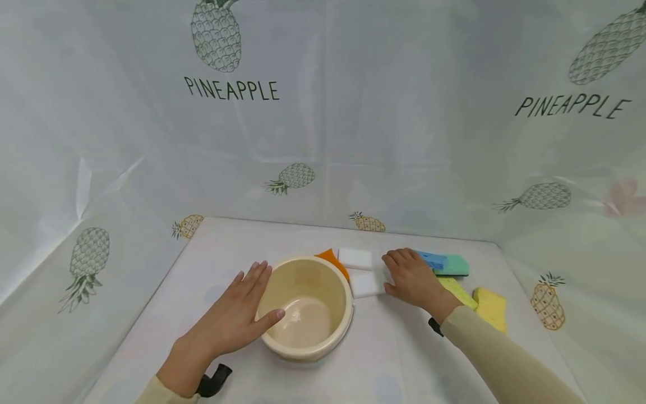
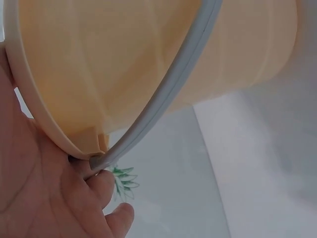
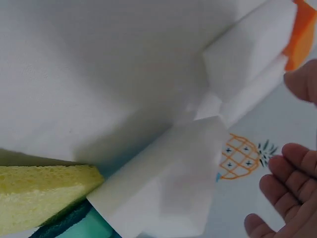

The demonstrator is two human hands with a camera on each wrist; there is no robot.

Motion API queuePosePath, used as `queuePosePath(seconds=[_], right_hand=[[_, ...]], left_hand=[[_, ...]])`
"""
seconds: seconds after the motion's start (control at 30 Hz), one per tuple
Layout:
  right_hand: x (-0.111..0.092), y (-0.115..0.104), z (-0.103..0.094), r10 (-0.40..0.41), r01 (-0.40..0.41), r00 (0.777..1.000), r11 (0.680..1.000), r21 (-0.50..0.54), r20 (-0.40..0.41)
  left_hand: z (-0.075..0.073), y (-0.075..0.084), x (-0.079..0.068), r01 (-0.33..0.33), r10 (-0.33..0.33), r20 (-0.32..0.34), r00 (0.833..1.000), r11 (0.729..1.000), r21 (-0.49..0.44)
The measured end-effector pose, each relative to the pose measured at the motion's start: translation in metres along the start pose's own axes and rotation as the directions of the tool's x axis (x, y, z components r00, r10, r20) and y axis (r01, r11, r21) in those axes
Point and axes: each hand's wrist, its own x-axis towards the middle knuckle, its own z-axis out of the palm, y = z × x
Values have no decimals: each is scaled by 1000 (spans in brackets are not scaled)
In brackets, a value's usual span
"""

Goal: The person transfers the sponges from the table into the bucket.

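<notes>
A cream bucket (image 1: 303,342) stands upright in the head view, its grey handle (image 2: 163,94) hanging down along the outside. My left hand (image 1: 237,314) lies against the bucket's left rim, fingers extended and thumb reaching over the opening. My right hand (image 1: 414,280) hovers palm down just right of the white sponge blocks, its fingers loosely bent with a gap between thumb and fingers. Two white blocks (image 1: 355,258) show beside the bucket. The right wrist view shows a nearer white block (image 3: 168,178), mostly hidden under my right hand in the head view.
An orange piece (image 1: 333,262) lies behind the bucket's right rim. Right of my right hand are a blue sponge (image 1: 431,260), a green sponge (image 1: 456,265) with a dark underside, and yellow sponges (image 1: 490,310). A pineapple-printed sheet (image 1: 383,123) hangs behind the white table (image 1: 353,381).
</notes>
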Motion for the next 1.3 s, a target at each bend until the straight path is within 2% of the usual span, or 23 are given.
queuePosePath(seconds=[0.1, 0.4, 0.8, 1.1, 1.3], right_hand=[[3, 0, 7, -17, 17, 998, 1000, -14, 54], [12, 4, 27, -92, 92, 990, 996, 3, 109], [19, 5, 36, -78, 78, 966, 997, 13, 245], [19, 2, 39, -67, 60, 962, 998, 36, 266], [17, 5, 33, -68, 54, 980, 995, 78, 188]], left_hand=[[-1, 0, 1, -6, 6, 4, 1000, 1000, -4], [-3, -2, 4, -3, 4, 49, 999, 1000, -21], [-4, -1, 5, -5, 7, 54, 999, 999, -36], [-4, -2, 5, 4, -1, 56, 998, 999, -45], [-4, -2, 5, 15, -11, 61, 998, 999, -52]])
